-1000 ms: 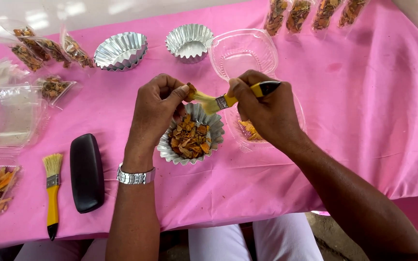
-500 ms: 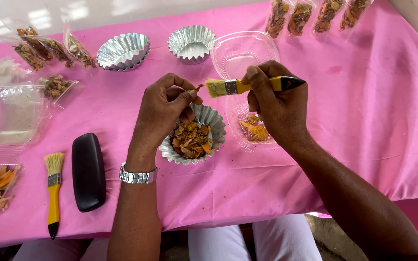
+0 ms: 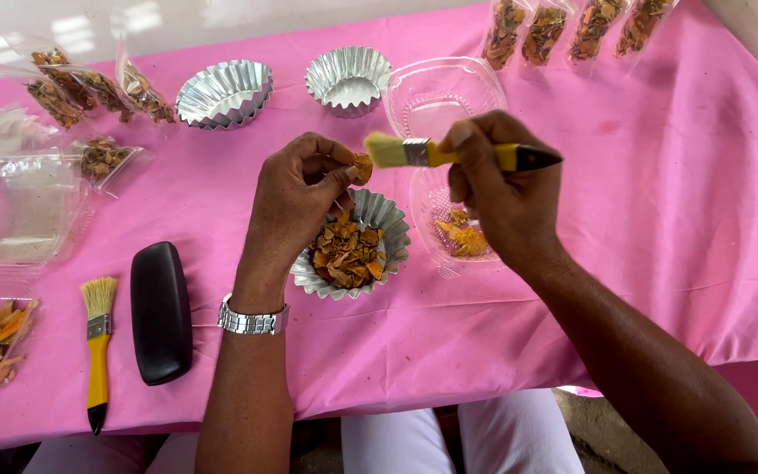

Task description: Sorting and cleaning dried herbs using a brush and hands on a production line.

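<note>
While my hands work at the middle of the pink cloth (image 3: 660, 219), four clear packets of dried pieces (image 3: 572, 26) lie at one o'clock and more clear bags (image 3: 89, 83) at ten o'clock. Two empty fluted foil cups (image 3: 224, 90) sit at twelve o'clock beside an open clear plastic box (image 3: 443, 92). Just below my hands, a fluted foil cup (image 3: 392, 237) holds orange-brown dried pieces, and the clear tray (image 3: 462, 237) at its three o'clock holds a few more. My left hand (image 3: 296, 206) pinches one small orange-brown chip (image 3: 362, 167) between thumb and fingertips, above the filled cup. My right hand (image 3: 502, 189) is closed around a yellow-handled brush (image 3: 449, 154), bristles touching the chip. A spare brush (image 3: 96, 347) and black case (image 3: 160, 312) lie at eight o'clock.
</note>
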